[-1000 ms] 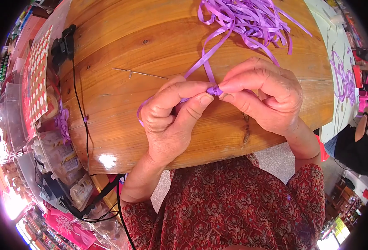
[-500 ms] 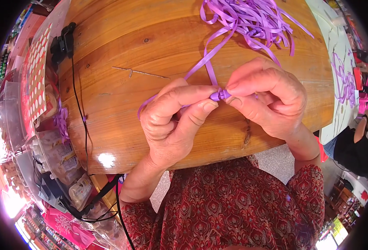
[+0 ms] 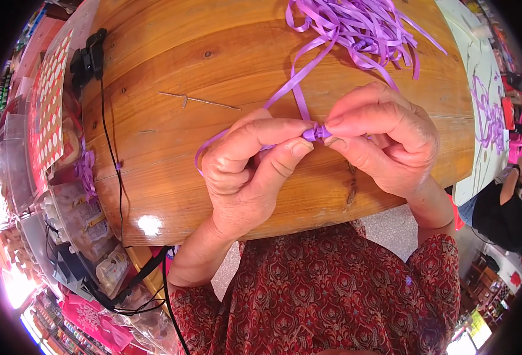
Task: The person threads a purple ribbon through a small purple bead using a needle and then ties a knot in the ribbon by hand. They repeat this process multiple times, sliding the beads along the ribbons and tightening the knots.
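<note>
A narrow purple ribbon (image 3: 316, 134) with a small knotted or folded bunch is pinched between my two hands, a little above the wooden table (image 3: 172, 148). Thumb and forefinger of my left hand (image 3: 246, 163) grip the bunch's left end. My right hand (image 3: 388, 139) pinches its right end the same way. From my fingers, lengths of ribbon run up toward a loose purple ribbon heap (image 3: 355, 29) at the far side, and one strand loops out left of my left hand. Fingers hide part of the bunch. A thin twisted metal wire tool (image 3: 199, 101) lies beyond my left hand.
A black clip-like device (image 3: 89, 59) with a cable stands at the table's left edge, beside a red-dotted sheet (image 3: 52, 100) and plastic bins with packets (image 3: 92, 228). At right, a white marbled table (image 3: 480, 160) bears more purple ribbon. Another person (image 3: 500, 207) is beyond it.
Both hands have shifted slightly to the right together with the ribbon bunch, keeping their pinch. The ribbon heap and the metal wire tool lie as before.
</note>
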`<state>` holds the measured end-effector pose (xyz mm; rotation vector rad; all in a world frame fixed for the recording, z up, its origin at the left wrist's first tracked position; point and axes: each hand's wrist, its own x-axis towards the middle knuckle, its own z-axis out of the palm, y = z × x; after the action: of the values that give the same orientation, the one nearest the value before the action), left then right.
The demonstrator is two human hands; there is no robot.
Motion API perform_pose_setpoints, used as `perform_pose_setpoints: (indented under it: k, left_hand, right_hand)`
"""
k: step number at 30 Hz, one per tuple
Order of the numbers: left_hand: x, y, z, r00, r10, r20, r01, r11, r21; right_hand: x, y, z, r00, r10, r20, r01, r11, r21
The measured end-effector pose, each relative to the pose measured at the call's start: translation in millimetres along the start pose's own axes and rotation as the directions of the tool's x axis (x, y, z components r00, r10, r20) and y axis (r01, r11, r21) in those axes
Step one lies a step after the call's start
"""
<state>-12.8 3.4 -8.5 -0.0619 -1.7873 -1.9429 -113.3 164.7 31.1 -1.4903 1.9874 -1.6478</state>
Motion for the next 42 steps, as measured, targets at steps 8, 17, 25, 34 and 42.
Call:
perform_pose_setpoints:
  k: [8,17,25,34,42]
  left_hand:
    - [0,-1,2,1.000,-0.025,0.001,0.025,1.000,-0.002]
    - [3,-2,-1,0.997,0.003,0.071,-0.004,1.000,0.015]
    - [2,-4,-3,0.988,0.020,0.150,-0.020,1.000,-0.005]
    - [-3,2,4,0.996,-0.018,0.088,0.021,0.999,-0.031]
    - [-1,4,4,0.976,-0.048,0.213,0.037,0.998,0.054]
  right_hand:
    - [1,0,0,0.996,-0.086,0.009,0.086,0.994,-0.068]
    - [6,2,-6,0.991,-0.114,0.066,0.122,0.983,-0.138]
    - [3,1,-7,0.993,-0.086,0.077,0.093,0.992,-0.089]
    - [-3,-4,1,0.991,-0.129,0.033,0.132,0.980,-0.147]
    - [-1,-5,0,0.993,-0.090,0.083,0.098,0.990,-0.101]
